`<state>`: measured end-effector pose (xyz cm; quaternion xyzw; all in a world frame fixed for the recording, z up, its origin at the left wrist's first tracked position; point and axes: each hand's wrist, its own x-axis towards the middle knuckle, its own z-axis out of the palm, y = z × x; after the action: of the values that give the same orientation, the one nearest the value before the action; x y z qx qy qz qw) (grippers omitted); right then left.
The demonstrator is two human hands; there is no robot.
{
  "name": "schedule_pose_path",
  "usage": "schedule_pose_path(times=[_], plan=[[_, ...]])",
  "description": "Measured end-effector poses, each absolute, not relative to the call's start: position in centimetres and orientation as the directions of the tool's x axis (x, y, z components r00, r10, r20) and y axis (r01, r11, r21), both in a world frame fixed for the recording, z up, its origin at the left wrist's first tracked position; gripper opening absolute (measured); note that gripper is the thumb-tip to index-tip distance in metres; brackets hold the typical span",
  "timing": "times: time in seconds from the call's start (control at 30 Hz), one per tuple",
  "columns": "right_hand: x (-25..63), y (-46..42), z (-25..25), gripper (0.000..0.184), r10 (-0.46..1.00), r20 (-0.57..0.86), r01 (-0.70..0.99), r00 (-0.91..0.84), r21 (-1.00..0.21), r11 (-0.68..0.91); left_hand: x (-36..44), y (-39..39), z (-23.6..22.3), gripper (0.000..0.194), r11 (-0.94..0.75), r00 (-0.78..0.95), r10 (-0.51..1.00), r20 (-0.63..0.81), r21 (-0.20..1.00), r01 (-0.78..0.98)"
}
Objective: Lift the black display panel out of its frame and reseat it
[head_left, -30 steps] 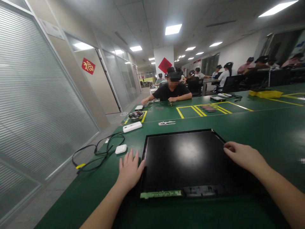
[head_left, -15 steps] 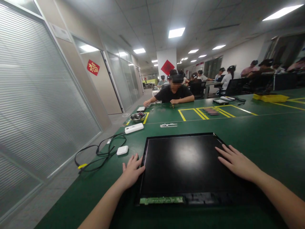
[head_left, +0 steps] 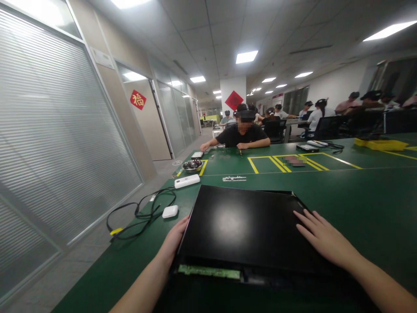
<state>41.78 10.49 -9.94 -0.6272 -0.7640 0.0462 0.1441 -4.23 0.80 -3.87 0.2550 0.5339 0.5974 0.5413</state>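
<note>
Left grip (head_left: 174,239) and right grip (head_left: 327,237) flank the black panel (head_left: 241,226).

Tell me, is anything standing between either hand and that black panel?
Nothing visible: the left hand is right at the raised left edge of the black panel, and the right hand lies over its right edge. The small white case sits beyond the left hand, not between.

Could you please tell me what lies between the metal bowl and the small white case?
In the head view, an oblong white device lies between the metal bowl and the small white case.
</note>
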Motion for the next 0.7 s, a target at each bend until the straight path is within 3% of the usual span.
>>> schedule_pose_path(times=[0.13,0.2,0.3,0.37,0.7], plan=[[41.5,10.4,-9.3,0.071,0.981,0.109,0.943,-0.163,-0.275,0.187,-4.3,0.7,-3.7,0.103,0.164,-0.316,0.909,-0.27,0.931,-0.325],[41.5,10.4,-9.1,0.071,0.981,0.11,0.942,-0.16,-0.28,0.185,-3.9,0.3,-3.1,0.095,0.171,-0.3,0.918,-0.261,0.94,-0.294],[41.5,10.3,-8.9,0.071,0.981,0.117,0.944,-0.153,-0.276,0.181,-3.4,-0.3,-2.2,0.06,0.19,-0.28,0.923,-0.264,0.946,-0.264],[41.4,10.2,-8.9,0.072,0.982,0.115,0.945,-0.149,-0.276,0.176,-3.0,-0.7,-1.6,0.046,0.198,-0.276,0.924,-0.263,0.95,-0.242],[41.6,10.1,-8.9,0.072,0.982,0.119,0.929,-0.145,-0.324,0.176,-2.2,-1.7,0.7,0.053,0.171,-0.282,0.933,-0.225,0.964,-0.204]])
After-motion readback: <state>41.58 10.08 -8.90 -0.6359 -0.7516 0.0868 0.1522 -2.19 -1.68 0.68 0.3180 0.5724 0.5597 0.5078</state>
